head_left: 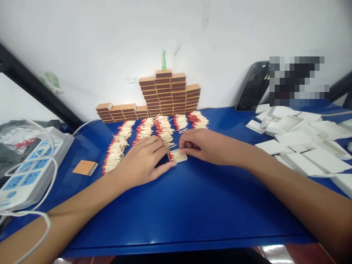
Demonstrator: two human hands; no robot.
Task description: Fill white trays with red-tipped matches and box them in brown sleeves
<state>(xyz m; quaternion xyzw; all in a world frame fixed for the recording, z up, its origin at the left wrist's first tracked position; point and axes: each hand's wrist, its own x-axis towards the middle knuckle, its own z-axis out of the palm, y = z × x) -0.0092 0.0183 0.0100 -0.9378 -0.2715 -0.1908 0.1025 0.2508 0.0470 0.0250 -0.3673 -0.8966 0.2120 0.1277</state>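
A: Where is the small, open white cardboard tray point(182, 160), and what is the grip?

B: On the blue tabletop point(192, 205), between the hands, containing pale wooden red-tipped matches point(176, 156). The left hand point(147, 159) pinches its left end. The right hand point(199, 144) has thumb and fingers drawn close at the right end; whether they pinch a match cannot be told.

A: Handling?

B: Likely light, thin-walled and easily crushed. Grip the long walls gently.

A: Count?

B: One tray between the hands; five match piles point(118, 148); one separate orange cardboard matchbox point(83, 167). Overlapping white trays point(293, 139) at right prevent exact counting.
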